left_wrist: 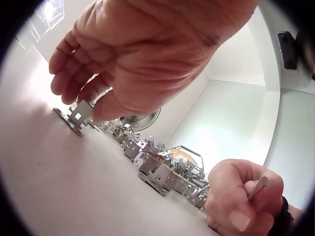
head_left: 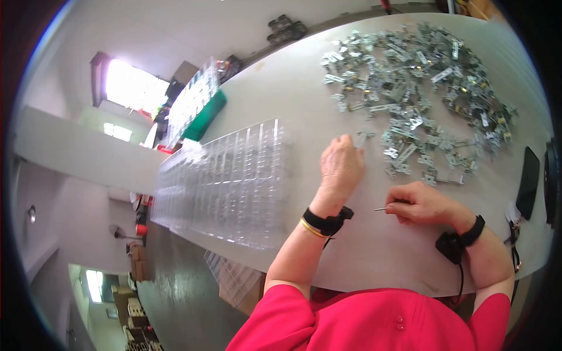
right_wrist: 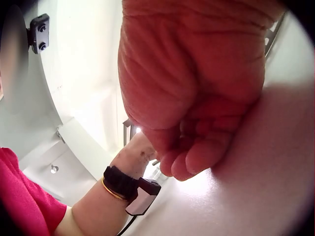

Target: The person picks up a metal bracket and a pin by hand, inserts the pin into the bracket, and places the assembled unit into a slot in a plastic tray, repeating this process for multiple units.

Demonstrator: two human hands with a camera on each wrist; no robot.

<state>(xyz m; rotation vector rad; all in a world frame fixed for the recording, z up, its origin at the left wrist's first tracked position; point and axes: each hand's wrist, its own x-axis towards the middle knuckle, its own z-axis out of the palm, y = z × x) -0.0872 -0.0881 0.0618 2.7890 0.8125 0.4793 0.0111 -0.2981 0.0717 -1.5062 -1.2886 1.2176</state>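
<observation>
Clear plastic compartment trays (head_left: pixel 234 169) — contents indiscernible. Thin metal pin (head_left: pixel 381 208) in right hand (head_left: pixel 424 205) grip, long axis pointing left; left hand (head_left: pixel 341 167) grip pinching small metal bracket (left_wrist: pixel 78 117).

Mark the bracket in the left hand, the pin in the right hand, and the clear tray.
bracket (left_wrist: pixel 78 116), left wrist view, flat face
pin (head_left: pixel 380 208), head view, free end
clear tray (head_left: pixel 234 175), head view, empty cells

Pale table (head_left: pixel 304 99), heap of metal brackets (head_left: pixel 421 76), clear compartment trays (head_left: pixel 234 181), black phone (head_left: pixel 528 181)
</observation>
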